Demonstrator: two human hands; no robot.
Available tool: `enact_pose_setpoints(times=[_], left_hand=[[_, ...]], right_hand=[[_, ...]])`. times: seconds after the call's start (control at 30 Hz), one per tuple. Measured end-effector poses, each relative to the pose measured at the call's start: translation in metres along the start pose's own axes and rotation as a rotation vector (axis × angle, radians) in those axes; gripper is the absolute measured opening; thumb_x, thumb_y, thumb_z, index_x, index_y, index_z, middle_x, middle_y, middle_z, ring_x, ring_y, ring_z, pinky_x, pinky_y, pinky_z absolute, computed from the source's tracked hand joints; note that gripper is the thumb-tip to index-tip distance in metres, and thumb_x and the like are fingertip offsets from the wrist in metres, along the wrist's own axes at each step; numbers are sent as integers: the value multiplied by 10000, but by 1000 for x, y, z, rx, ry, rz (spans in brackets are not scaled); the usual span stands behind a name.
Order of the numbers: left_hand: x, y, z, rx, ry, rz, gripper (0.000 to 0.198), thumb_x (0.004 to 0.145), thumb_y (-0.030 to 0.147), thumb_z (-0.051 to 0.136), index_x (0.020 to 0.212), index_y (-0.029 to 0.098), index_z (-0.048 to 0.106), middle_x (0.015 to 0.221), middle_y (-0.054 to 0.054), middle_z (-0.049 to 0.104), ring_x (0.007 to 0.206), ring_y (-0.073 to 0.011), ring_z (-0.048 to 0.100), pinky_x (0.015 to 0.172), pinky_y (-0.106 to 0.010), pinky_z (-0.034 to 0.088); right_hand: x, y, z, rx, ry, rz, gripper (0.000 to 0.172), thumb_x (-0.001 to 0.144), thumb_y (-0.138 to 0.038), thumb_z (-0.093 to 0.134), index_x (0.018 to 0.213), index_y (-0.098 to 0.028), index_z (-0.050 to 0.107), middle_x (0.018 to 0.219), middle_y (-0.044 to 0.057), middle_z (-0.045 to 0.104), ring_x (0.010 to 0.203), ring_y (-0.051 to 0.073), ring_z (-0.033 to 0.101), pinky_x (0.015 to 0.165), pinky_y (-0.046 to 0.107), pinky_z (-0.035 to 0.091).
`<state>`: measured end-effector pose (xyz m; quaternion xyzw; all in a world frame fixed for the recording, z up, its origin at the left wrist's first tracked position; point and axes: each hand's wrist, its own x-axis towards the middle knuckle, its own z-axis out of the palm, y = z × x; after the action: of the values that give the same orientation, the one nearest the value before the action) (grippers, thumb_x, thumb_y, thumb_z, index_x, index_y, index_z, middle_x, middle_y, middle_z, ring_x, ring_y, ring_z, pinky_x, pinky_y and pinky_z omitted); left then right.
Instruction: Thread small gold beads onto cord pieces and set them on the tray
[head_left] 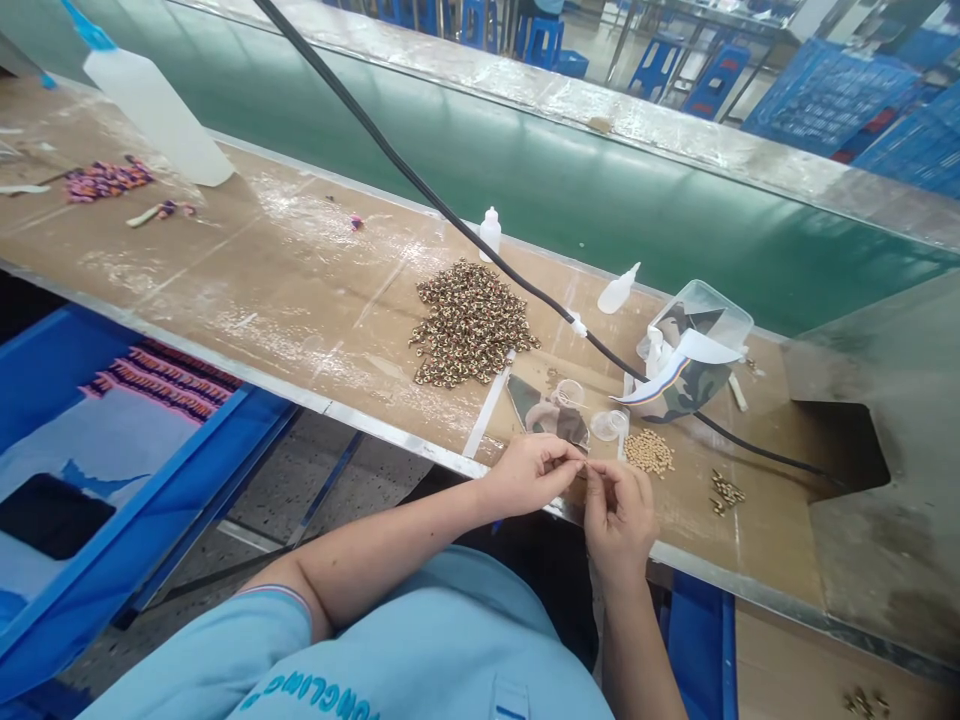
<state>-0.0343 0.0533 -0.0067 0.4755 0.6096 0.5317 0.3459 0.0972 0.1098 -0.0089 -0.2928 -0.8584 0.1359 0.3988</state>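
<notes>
My left hand (531, 474) and my right hand (621, 508) meet at the table's front edge, fingertips pinched together. Whatever lies between them is too small to make out. Just beyond my left fingers is a camouflage-patterned piece (536, 412) with a small clear round cup (570, 393) on it. Another clear cup (609, 426) sits behind my right hand. To its right are a patch of small tan beads (649, 452) and a few brassy pieces (726, 490). A large heap of small brown-and-gold pieces (472, 322) lies farther back, left of both hands.
A black cable (420, 195) crosses above the table. Two small white bottles (490, 235) (619, 290), a clear tub (712, 310) and a large bottle (161, 120) line the back. A pink-purple pile (109, 180) lies far left. Blue bins (161, 500) flank me below; a green belt (525, 190) runs behind.
</notes>
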Motion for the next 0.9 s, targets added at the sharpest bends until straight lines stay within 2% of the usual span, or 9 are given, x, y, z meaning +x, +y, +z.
enact_pose_setpoints(times=[0.17, 0.47, 0.67, 0.9], left_hand=[[0, -3, 1, 40, 24, 72, 191, 804, 183, 529, 789, 131, 712, 748, -50, 703, 694, -108, 620, 692, -196, 496], [0, -1, 1, -61, 3, -18, 210, 817, 224, 527, 799, 118, 707, 757, -55, 694, 693, -110, 618, 659, -193, 509], [1, -2, 2, -109, 20, -21, 191, 792, 204, 541, 779, 112, 708, 732, -55, 690, 694, -117, 620, 659, -195, 506], [0, -3, 3, -53, 30, 10, 200, 800, 194, 534, 806, 125, 722, 765, -57, 713, 707, -112, 635, 679, -186, 512]], right_hand=[[-2, 0, 0, 1, 8, 20, 63, 893, -175, 516, 876, -194, 573, 802, 19, 603, 774, 123, 574, 651, 239, 464], [-2, 1, 1, 6, 11, -4, 91, 894, -165, 503, 874, -198, 586, 814, 23, 615, 779, 133, 587, 681, 263, 475], [-4, 1, 1, 8, 19, 32, 68, 891, -171, 523, 883, -199, 585, 820, 17, 605, 766, 118, 583, 661, 238, 474], [-3, 2, 1, 19, -1, 47, 79, 901, -188, 498, 848, -194, 556, 783, 12, 595, 766, 127, 559, 661, 248, 448]])
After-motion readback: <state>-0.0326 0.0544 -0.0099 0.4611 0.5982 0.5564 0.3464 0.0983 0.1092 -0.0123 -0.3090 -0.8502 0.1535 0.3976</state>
